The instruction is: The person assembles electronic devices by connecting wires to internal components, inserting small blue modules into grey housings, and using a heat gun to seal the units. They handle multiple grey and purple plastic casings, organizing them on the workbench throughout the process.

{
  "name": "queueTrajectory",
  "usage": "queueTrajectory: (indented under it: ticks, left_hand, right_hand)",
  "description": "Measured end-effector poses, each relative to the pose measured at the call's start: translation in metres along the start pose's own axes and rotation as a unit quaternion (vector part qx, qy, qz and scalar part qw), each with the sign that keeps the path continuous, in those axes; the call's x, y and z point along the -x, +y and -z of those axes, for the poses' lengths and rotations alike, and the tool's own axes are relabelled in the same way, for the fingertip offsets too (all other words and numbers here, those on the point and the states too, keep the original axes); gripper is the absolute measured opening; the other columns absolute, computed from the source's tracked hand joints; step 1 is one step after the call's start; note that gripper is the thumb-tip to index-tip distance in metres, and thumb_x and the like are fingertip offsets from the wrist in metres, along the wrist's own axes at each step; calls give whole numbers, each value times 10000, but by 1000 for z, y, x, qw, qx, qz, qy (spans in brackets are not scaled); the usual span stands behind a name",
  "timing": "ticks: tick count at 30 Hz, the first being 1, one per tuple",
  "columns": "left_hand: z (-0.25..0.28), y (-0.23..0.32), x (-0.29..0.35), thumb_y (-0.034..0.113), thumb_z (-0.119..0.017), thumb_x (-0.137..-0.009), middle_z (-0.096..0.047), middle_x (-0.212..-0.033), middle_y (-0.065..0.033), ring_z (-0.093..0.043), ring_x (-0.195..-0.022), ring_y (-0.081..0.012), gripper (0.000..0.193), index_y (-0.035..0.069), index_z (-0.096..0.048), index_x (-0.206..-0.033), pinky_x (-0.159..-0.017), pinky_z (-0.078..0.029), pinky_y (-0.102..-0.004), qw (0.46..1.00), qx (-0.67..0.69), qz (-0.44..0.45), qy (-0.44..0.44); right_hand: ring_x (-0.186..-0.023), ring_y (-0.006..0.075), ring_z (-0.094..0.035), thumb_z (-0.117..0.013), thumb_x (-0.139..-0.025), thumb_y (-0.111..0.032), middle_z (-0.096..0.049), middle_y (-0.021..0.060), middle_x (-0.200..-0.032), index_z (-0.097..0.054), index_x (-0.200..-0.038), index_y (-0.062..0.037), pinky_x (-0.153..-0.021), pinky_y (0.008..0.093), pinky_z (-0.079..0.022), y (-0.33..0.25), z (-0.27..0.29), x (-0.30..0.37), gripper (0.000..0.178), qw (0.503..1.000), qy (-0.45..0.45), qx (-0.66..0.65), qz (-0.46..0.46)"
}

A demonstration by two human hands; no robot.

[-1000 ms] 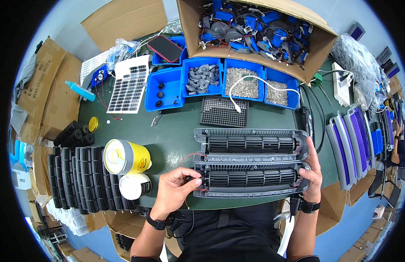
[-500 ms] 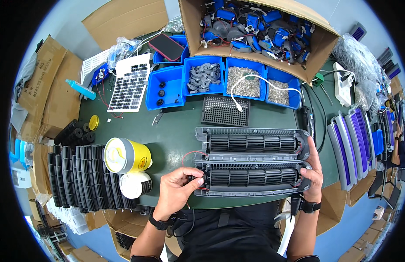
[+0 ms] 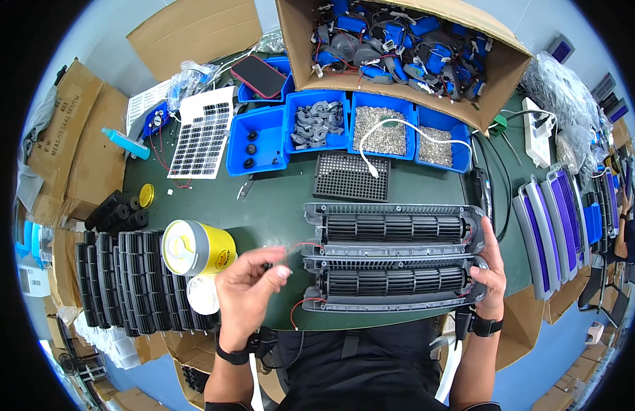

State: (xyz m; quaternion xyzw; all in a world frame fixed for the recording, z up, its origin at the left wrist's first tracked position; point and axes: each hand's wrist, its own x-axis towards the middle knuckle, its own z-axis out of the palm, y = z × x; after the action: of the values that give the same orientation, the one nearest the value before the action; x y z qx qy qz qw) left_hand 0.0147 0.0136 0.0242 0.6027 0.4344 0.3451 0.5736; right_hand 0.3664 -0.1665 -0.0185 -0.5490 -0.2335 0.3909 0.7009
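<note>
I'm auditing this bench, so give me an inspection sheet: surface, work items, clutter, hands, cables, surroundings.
Surface: green tabletop, partly covered.
Work items: two grey housings, each holding a black roller.
Clutter: yellow cup, phone.
Left hand: apart from the housings, fingers pinched; blur hides whether anything is held.
Right hand: holds the housings' right ends.
Cables: white cable draped over blue bins; red wires at the housings' left ends.
Surroundings: carton of blue and grey parts behind the bins; another person's arm at far right.

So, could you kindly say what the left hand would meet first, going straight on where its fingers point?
Probably the thin red wire at the left end of the upper grey housing, or the housing itself; depth is unclear.
</note>
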Motion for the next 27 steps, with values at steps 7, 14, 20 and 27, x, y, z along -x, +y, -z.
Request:
queueTrajectory:
  ticks: [7, 14, 20, 27]
  left_hand:
    - [-17, -1, -40, -25, -625, -1023, -718, -1215, -111, -703, -1079, -169, 305, -51, -657, -1325, -947, -583, -318, 1000, 11, -23, -18]
    - [-25, -18, -48, -50, -655, -992, -740, -1123, -67, -675, -1022, -99, 263, -30, -699, -1251, -869, -550, -252, 998, -23, 52, -23]
    - [-26, -26, -61, -30, -674, -986, -741, -1138, -97, -673, -1000, -101, 187, -16, -687, -1172, -845, -549, -249, 996, 34, 83, -19]
    - [-17, -32, -65, -33, -709, -962, -741, -1128, -104, -688, -983, -119, 249, 7, -637, -1197, -876, -569, -262, 986, 112, 121, -32]
  right_hand:
    - [-1341, 295, -572, -674, -636, -172, -567, 218, -1485, -357, -1620, 37, -1185, 369, -381, -1, 0, 0, 1055, 1000, 1, -2, -7]
    - [-1319, 285, -578, -697, -622, -188, -585, 209, -1462, -353, -1623, 35, -1183, 367, -370, -2, 0, 0, 1081, 1000, 9, 10, -18]
    - [-1305, 282, -583, -704, -617, -184, -597, 201, -1444, -371, -1615, 35, -1178, 370, -372, 2, 3, 0, 1075, 1000, 11, -5, -13]
    - [-1303, 287, -588, -702, -610, -185, -600, 208, -1445, -378, -1610, 40, -1179, 371, -375, 2, 4, 0, 1075, 1000, 17, 1, -15]
